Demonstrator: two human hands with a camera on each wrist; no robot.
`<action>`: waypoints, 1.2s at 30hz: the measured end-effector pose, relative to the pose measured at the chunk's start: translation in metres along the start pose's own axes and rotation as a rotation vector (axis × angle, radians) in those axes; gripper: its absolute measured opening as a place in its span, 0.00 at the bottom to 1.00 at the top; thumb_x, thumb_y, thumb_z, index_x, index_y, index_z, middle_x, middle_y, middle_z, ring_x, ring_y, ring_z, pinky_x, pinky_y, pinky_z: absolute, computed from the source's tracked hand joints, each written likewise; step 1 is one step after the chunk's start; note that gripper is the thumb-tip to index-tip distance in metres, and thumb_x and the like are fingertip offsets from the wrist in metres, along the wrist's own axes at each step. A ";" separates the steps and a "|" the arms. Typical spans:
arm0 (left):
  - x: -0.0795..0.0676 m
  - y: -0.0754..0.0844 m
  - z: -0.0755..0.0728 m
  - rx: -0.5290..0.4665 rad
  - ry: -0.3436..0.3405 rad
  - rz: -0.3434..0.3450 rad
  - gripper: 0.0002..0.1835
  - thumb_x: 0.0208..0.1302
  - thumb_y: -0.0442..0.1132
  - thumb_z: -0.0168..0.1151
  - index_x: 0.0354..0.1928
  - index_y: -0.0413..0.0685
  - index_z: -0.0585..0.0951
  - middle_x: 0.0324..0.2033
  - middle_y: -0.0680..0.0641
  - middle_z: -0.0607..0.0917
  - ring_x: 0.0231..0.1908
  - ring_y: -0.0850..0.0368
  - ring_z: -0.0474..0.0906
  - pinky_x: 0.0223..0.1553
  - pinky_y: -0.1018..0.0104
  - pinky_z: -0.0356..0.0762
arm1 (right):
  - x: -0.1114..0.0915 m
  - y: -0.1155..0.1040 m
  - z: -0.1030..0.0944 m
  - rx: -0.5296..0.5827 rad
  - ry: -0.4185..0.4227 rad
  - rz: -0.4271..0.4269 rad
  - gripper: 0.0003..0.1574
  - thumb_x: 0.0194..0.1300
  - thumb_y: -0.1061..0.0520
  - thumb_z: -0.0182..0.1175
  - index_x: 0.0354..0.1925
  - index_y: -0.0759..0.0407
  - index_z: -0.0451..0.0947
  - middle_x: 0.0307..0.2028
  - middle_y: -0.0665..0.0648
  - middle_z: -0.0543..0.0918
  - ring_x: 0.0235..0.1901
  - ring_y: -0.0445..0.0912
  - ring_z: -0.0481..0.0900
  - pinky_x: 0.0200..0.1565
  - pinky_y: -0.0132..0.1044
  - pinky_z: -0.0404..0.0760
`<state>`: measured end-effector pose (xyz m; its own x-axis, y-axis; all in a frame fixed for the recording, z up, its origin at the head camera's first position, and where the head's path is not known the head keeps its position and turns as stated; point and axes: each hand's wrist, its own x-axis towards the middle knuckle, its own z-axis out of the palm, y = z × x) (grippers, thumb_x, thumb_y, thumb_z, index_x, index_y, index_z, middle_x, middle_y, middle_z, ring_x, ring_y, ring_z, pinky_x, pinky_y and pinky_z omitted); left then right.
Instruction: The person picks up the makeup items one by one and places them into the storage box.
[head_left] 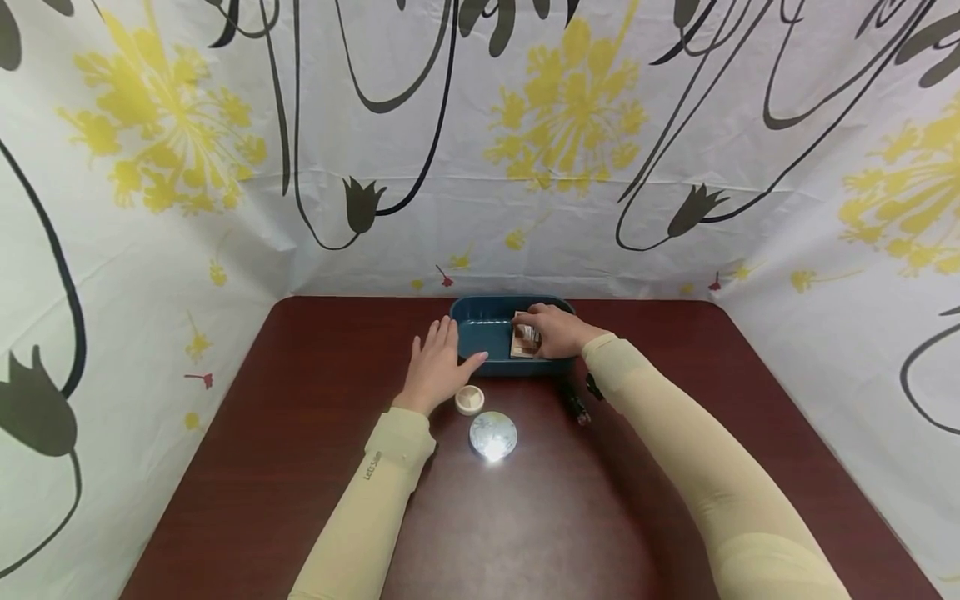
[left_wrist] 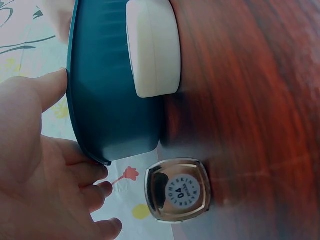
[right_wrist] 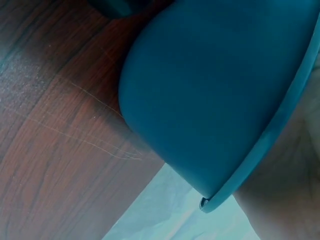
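Observation:
My left hand [head_left: 438, 367] lies at the left end of a teal tray [head_left: 517, 367], fingers stretched out. In the left wrist view its thumb touches the rim. My right hand [head_left: 558, 332] reaches over the tray's right side and grips a small flat brown-and-cream box [head_left: 522, 342] inside it. The right wrist view shows the tray's outer wall [right_wrist: 210, 95], which hides the box. A small round white container [head_left: 469, 400] stands before the tray. Nearer is a round, shiny silver compact [head_left: 493, 435]. Below the left fingers, a bottle base [left_wrist: 179, 190] shows a label reading 04.
A dark, slender tube-like item [head_left: 576, 404] lies on the brown wooden table [head_left: 337, 375], right of the tray's front and partly under the right forearm. A white patterned cloth [head_left: 480, 233] hangs behind the table and along both sides.

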<state>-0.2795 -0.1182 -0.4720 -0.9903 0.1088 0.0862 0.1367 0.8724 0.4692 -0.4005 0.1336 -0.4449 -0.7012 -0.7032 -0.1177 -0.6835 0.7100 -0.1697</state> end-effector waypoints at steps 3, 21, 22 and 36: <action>0.000 0.000 0.000 0.005 -0.006 0.000 0.52 0.69 0.73 0.46 0.79 0.40 0.50 0.79 0.41 0.47 0.78 0.46 0.38 0.73 0.39 0.38 | 0.000 -0.002 0.001 -0.011 -0.018 0.003 0.41 0.61 0.56 0.71 0.71 0.52 0.71 0.63 0.67 0.71 0.59 0.59 0.72 0.54 0.55 0.78; -0.001 0.000 0.002 0.001 -0.009 -0.004 0.52 0.69 0.72 0.47 0.80 0.41 0.50 0.79 0.42 0.46 0.78 0.47 0.37 0.73 0.40 0.37 | -0.001 -0.005 0.004 0.019 -0.055 0.006 0.42 0.62 0.61 0.70 0.72 0.54 0.68 0.65 0.68 0.69 0.57 0.58 0.75 0.56 0.55 0.78; -0.001 0.000 0.001 0.001 -0.010 -0.004 0.52 0.69 0.72 0.47 0.80 0.41 0.50 0.79 0.42 0.46 0.78 0.47 0.37 0.73 0.40 0.37 | -0.001 -0.006 0.004 0.025 -0.056 0.006 0.42 0.62 0.60 0.70 0.72 0.54 0.68 0.65 0.68 0.68 0.57 0.58 0.75 0.56 0.55 0.78; 0.001 -0.001 -0.001 0.004 -0.010 -0.002 0.52 0.70 0.72 0.46 0.80 0.41 0.50 0.79 0.42 0.46 0.78 0.47 0.37 0.73 0.40 0.37 | 0.001 -0.003 0.004 0.045 -0.111 0.017 0.43 0.65 0.61 0.67 0.75 0.51 0.64 0.68 0.67 0.66 0.59 0.58 0.75 0.55 0.53 0.78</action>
<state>-0.2809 -0.1190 -0.4714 -0.9908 0.1119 0.0767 0.1348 0.8745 0.4660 -0.3986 0.1302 -0.4484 -0.6842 -0.6925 -0.2286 -0.6599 0.7214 -0.2102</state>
